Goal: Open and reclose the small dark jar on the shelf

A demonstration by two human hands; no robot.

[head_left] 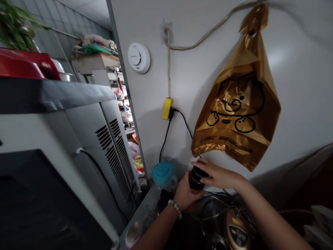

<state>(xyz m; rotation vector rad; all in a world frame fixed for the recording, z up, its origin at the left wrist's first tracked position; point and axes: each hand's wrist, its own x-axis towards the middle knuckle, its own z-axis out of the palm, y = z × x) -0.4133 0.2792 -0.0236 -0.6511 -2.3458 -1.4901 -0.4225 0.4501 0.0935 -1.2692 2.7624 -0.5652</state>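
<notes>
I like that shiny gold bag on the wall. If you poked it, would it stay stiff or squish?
The gold plastic bag would probably squish and crinkle: its skin is thin, creased film. It would likely swing too, since it hangs from its handles at one spot high on the wall. Its bulging lower half suggests something inside, so not quite weightless.

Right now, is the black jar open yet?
Not yet, it looks like. The left hand holds the black jar from below, and the right hand grips its dark lid. The lid sits on top, so taking it off is left. Nothing looks poured out.
</notes>
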